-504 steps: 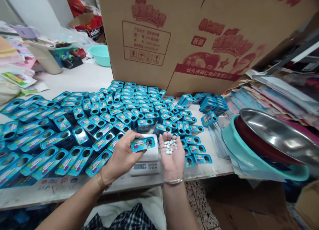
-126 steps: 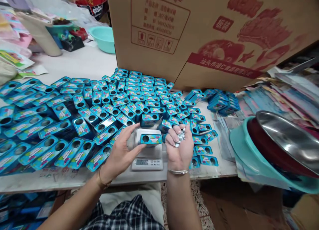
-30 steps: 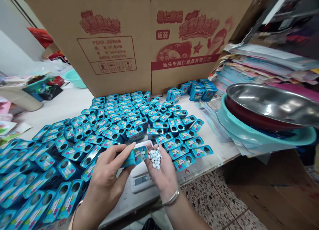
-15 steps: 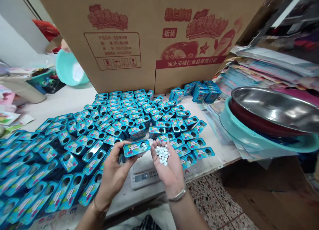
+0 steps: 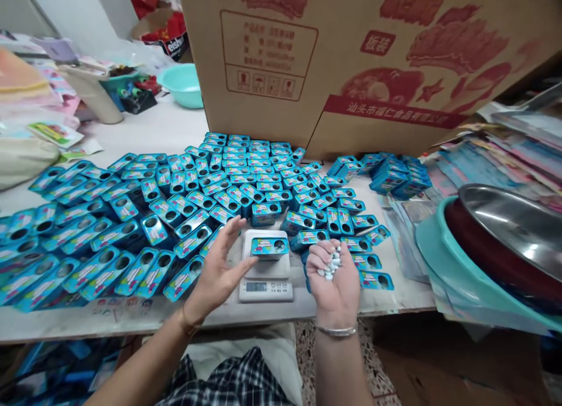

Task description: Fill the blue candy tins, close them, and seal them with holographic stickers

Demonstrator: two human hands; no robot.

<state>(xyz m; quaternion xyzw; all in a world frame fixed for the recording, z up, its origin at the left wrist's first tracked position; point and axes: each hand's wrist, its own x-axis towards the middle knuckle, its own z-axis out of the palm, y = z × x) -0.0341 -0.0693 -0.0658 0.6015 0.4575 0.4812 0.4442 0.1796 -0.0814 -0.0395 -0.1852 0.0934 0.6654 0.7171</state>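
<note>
A small blue tin (image 5: 269, 246) with a round window lies on the white digital scale (image 5: 266, 277) at the table's front edge. My left hand (image 5: 218, 269) hovers just left of the scale, fingers spread, holding nothing. My right hand (image 5: 333, 277) is palm up to the right of the scale, fingers curled around a heap of small white candies (image 5: 331, 264). Several more blue tins (image 5: 175, 195) cover the white table (image 5: 144, 130) behind and to the left.
A large printed cardboard box (image 5: 351, 60) stands behind the tins. Stacked basins with a steel bowl (image 5: 504, 230) on top overhang the table's right end, above piles of printed sheets (image 5: 483, 160). A teal bowl (image 5: 180, 84) and clutter sit at the back left.
My left hand has set the blue tin on the scale and let go of it. My right hand's fingers have curled in over the candies. The view has swung back to the left.
</note>
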